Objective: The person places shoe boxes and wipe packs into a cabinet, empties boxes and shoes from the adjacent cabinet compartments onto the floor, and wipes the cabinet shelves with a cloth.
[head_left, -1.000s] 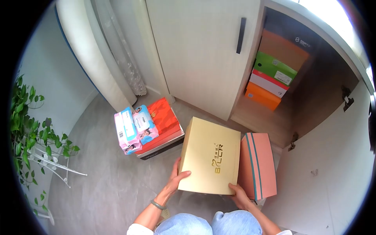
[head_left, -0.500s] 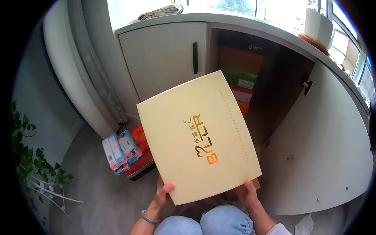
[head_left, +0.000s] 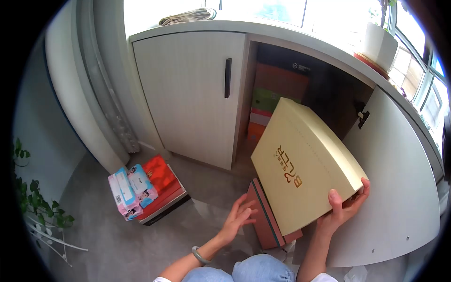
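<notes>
A cream box point(head_left: 310, 164) with gold lettering stands tilted before the open cabinet, its upper part at the opening. My right hand point(head_left: 345, 204) grips its lower right corner, thumb on the lettered face and fingers round the edge. Left of the box, my left hand point(head_left: 237, 220) holds nothing, with its fingers apart; a grey bangle is on that wrist. Just beside those fingers is a dusty-pink box point(head_left: 264, 221) with a dark green band, on the floor and partly hidden by the cream box.
Several boxes, among them a green box point(head_left: 267, 99), are stacked inside the cabinet. Its open door point(head_left: 394, 183) reaches out on the right. Wipes packs point(head_left: 124, 190) lie beside and on a red box point(head_left: 162, 176) at left. A potted plant point(head_left: 376, 49) stands on the sill.
The cream box has moved right and tipped toward the cabinet, uncovering the dusty-pink box. My left hand has let go of it; my right hand has shifted right and up with it.
</notes>
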{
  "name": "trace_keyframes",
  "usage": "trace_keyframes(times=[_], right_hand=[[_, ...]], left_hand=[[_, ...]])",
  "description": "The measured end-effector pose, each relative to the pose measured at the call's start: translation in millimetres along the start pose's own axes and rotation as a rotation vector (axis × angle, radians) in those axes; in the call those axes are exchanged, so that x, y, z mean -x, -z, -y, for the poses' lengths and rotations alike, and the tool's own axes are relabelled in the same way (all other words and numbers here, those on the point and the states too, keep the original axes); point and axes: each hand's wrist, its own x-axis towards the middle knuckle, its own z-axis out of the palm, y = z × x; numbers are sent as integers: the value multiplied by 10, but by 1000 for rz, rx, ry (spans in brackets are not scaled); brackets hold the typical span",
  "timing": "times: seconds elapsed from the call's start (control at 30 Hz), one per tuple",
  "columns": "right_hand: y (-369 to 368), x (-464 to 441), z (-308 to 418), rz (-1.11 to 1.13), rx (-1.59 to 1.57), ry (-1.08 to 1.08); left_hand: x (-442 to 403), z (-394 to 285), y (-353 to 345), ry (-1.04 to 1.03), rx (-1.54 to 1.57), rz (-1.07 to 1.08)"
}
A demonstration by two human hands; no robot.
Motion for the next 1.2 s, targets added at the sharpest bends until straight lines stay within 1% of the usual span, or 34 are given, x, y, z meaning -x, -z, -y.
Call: trace_keyframes(times=[0.03, 0.07, 0.13, 0.17, 0.2, 0.27, 0.33, 0.4, 0.43, 0.47, 0.53, 0.6, 0.67, 0.7, 0.73, 0.8, 0.9, 0.93, 0.97, 1.03, 1.13, 1.2], right_hand=[[-20, -14, -7, 0, 14, -13], [-60, -31, -38, 5, 17, -13], [-187, -90, -109, -93, 385, 149], [-276, -88, -121, -117, 473, 157], [-352, -99, -160, -110, 478, 157], [-489, -128, -326, -136, 755, 236], [-562, -248, -604, -161, 766, 261], [-625, -367, -864, -219, 868, 262], [-620, -424, -1093, -233, 908, 305], [-631, -440, -1291, -232, 909, 305], [-698, -463, -1634, -249, 1016, 393], [-796, -406, -1916, -236, 985, 375], [-870, -339, -2192, -169, 1130, 214], [-820, -318, -2352, -98, 1124, 106], [-757, -256, -2444, -104, 1127, 106], [-588, -97, -2551, -45, 1246, -97], [-478, 24, -2397, -91, 1172, -139], [-398, 20, -2512, -94, 1178, -142], [-304, -14, -2733, -14, 940, -157], [-249, -132, -3008, 54, 698, -170], [-370, -484, -3361, 75, 743, -154], [-420, -680, -3487, 176, 507, -540]], left_hand=[[42, -6, 54, 40, -14, -67], [95, -1, 124, 39, -8, -69], [186, 11, 242, 104, -57, -187], [202, 8, 284, 107, -50, -191], [207, -7, 305, 93, -33, -210], [201, -17, 332, 81, -5, -228], [178, -25, 354, 20, 68, -256], [166, -31, 382, 28, 76, -258], [175, -16, 395, 38, 80, -266], [183, 13, 414, 38, 80, -267], [166, 64, 469, 63, 60, -278], [144, 75, 494, 67, 63, -277], [157, 102, 518, 83, 68, -276], [142, 109, 535, 88, 59, -276], [122, 114, 551, 90, 49, -274], [93, 129, 563, 103, 51, -271], [60, 191, 593, 125, 50, -263], [71, 214, 590, 142, 50, -258], [71, 220, 589, 146, 48, -254], [72, 202, 584, 168, 31, -246], [115, 196, 573, 176, 29, -239], [154, 197, 557, 178, 28, -233]])
